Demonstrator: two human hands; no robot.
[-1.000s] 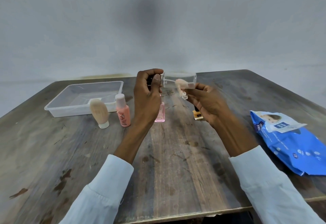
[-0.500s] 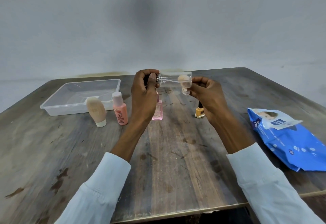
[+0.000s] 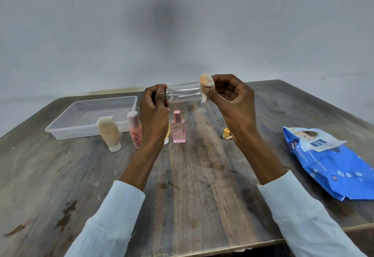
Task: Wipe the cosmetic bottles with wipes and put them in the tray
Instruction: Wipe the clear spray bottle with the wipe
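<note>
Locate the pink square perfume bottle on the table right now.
In the head view, the pink perfume bottle stands upright near the table's middle, just right of the left hand and below the clear bottle held above it.

Both forearms raised; left hand curled in a grip, right hand pinching with fingertips.

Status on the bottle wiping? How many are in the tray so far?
None in the tray yet; it looks empty. In hand: left hand holds the clear bottle by its neck, sideways above the table, while right hand presses a stained wipe on its base. Left: beige tube, peach bottle, pink perfume bottle, a small yellow bottle and another partly hidden behind the left wrist.
</note>
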